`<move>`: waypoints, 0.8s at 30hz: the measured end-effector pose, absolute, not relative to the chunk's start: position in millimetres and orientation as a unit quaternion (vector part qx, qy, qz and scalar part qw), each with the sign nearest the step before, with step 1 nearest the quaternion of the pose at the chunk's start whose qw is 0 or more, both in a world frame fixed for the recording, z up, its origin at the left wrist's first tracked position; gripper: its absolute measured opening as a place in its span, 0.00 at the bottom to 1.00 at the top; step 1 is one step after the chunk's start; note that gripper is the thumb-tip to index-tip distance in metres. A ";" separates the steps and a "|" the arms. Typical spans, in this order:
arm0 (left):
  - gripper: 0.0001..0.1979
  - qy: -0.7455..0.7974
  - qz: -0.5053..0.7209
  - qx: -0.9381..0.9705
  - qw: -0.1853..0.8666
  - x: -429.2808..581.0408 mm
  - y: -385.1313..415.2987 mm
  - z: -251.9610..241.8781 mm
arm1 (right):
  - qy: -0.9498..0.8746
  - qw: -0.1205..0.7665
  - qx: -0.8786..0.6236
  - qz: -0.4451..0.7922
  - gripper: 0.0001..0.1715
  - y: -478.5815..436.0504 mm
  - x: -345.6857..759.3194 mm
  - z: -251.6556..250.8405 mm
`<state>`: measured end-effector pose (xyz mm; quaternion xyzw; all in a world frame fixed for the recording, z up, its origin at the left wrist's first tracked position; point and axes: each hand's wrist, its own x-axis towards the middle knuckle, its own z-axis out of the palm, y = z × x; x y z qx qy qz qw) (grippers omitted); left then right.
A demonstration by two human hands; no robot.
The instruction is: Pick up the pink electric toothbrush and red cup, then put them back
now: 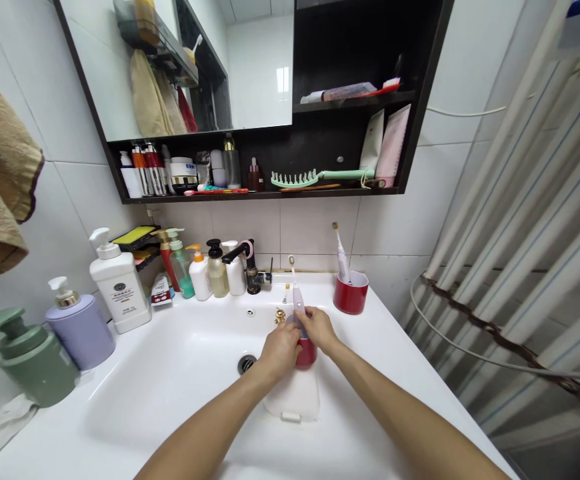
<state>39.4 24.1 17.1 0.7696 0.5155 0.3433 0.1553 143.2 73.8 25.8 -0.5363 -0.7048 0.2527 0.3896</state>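
My left hand is wrapped against the left side of a red cup at the right part of the sink. With its fingers closed on a pale pink electric toothbrush, my right hand is at the cup's mouth. The toothbrush stands upright, its head up and its lower end inside the cup. Below the cup lies a whitish pad. A second red cup, holding another electric toothbrush, stands on the counter at the back right.
Behind the basin is a black faucet. Pump bottles, including a purple one and a green one, line the left. A dark cabinet hangs above; a pleated curtain is at right.
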 end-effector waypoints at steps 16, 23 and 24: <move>0.12 0.494 0.465 0.706 0.203 71.3 135.9 60.4 | -0.662 0.364 -0.632 0.174 0.14 183.1 159.0 69.2; 0.11 0.498 0.399 0.765 0.086 70.2 140.7 60.0 | -0.653 0.410 -0.615 0.165 0.15 183.6 157.9 79.4; 0.14 0.498 0.413 0.759 0.082 68.5 139.4 60.9 | -0.650 0.425 -0.609 0.160 0.16 179.8 157.7 81.8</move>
